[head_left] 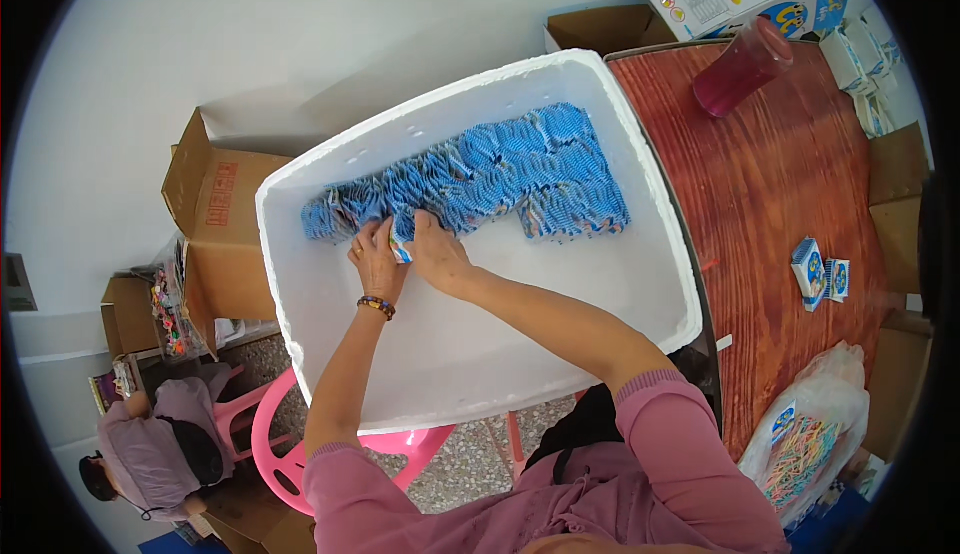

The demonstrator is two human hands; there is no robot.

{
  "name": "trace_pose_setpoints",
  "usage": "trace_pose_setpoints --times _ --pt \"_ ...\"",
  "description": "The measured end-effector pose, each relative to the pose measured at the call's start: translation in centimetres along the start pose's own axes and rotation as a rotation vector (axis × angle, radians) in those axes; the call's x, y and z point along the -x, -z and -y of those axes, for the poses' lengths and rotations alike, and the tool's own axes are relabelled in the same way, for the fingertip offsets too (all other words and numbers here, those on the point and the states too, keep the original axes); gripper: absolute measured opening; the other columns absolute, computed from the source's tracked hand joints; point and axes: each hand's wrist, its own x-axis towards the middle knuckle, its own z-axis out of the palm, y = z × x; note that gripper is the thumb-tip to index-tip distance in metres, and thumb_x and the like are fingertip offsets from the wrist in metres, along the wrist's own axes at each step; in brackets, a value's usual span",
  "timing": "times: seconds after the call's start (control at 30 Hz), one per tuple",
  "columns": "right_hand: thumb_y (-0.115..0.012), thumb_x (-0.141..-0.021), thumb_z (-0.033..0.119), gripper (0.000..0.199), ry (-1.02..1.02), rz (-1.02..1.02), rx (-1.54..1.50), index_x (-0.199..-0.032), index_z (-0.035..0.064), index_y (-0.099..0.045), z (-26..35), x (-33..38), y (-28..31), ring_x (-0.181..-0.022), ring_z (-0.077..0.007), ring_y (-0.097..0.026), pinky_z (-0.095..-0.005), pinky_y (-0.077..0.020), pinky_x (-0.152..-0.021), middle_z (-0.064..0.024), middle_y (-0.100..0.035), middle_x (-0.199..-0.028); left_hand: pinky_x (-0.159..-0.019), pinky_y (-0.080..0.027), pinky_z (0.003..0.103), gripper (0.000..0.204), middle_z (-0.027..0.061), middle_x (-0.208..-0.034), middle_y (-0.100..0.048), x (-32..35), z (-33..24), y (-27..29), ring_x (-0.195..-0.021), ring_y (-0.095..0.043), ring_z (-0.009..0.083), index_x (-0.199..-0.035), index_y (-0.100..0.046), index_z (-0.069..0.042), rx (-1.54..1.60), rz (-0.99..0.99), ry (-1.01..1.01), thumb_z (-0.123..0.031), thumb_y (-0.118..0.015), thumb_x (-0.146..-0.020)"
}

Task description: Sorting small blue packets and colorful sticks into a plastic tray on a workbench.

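Both my hands reach into a white foam box (570, 304). Tightly packed rows of small blue-and-white sachets (490, 164) stand along its far side, with a shorter row at the right. My left hand (378, 259), with a beaded bracelet at its wrist, is closed on a small bundle of sachets (401, 239) at the near edge of the left end of the rows. My right hand (440, 257) presses on the same bundle from the right, its fingertips partly hidden. How many sachets lie between the hands I cannot tell.
Right of the box, a red-brown wooden table (760, 204) carries a pink-red tumbler (742, 66), small blue-and-white packs (812, 272) and a clear bag of coloured sticks (805, 449). Cardboard boxes (235, 224) and a pink plastic chair (275, 444) stand left. Another person (165, 444) sits at lower left.
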Motion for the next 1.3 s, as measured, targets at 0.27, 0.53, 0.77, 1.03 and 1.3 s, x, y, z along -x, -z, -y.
trace_pose_setpoints --times 0.27,0.53,0.77,1.03,1.3 --pt "-0.053 -0.085 0.006 0.052 0.14 -0.16 0.22 -0.131 -0.0087 -0.033 0.2 0.7 -0.2 -0.108 -0.0425 -0.056 -0.048 -0.0512 -0.086 -0.0263 -0.048 -0.121 -0.069 -0.053 0.039 0.08 0.0119 -0.109 -0.048 -1.1 -1.0 0.6 -0.09 -0.06 0.0296 -0.133 -0.047 -0.017 -0.187 0.128 0.07 -0.008 -0.082 -0.061" --pt "-0.053 -0.086 0.01 0.026 0.266 0.324 0.489 -0.109 -0.0004 -0.053 3.6 2.8 4.9 -0.109 -0.0365 -0.057 -0.0435 -0.0527 -0.079 -0.0198 -0.056 -0.114 -0.077 -0.052 0.044 0.085 0.0165 -0.117 -0.046 0.6 0.7 -1.1 -0.099 -0.057 0.0392 -0.133 -0.035 -0.007 0.141 -0.029 0.156 -0.01 -0.084 -0.063" --pt "-0.056 -0.084 0.009 0.032 0.285 0.295 0.428 -0.113 -0.0012 -0.051 -3.2 1.5 3.9 -0.107 -0.0364 -0.057 -0.0475 -0.0502 -0.084 -0.0202 -0.056 -0.112 -0.087 -0.047 0.044 0.079 0.0212 -0.114 -0.051 0.9 -1.3 1.0 -0.103 -0.054 0.0405 -0.124 -0.036 0.001 0.32 -0.001 0.341 -0.02 -0.086 -0.067" --pt "-0.058 -0.083 0.01 0.029 0.307 0.344 0.358 -0.109 -0.0018 -0.057 -3.9 1.0 3.6 -0.104 -0.0378 -0.059 -0.0466 -0.0506 -0.084 -0.0195 -0.06 -0.109 -0.087 -0.047 0.039 0.078 0.0236 -0.121 -0.048 0.0 -1.3 -0.3 -0.101 -0.056 0.0347 -0.126 -0.036 0.007 0.23 -0.02 0.206 -0.016 -0.084 -0.07" --pt "-0.058 -0.085 0.015 0.02 0.29 0.555 0.49 -0.096 0.0001 -0.064 -0.6 1.7 6.5 -0.094 -0.0348 -0.065 -0.0462 -0.0523 -0.078 -0.0204 -0.067 -0.095 -0.075 -0.051 0.034 0.036 0.0156 -0.097 -0.063 2.9 1.1 1.3 -0.085 -0.063 0.0242 -0.108 -0.054 0.004 0.383 0.152 0.467 -0.011 -0.073 -0.081"
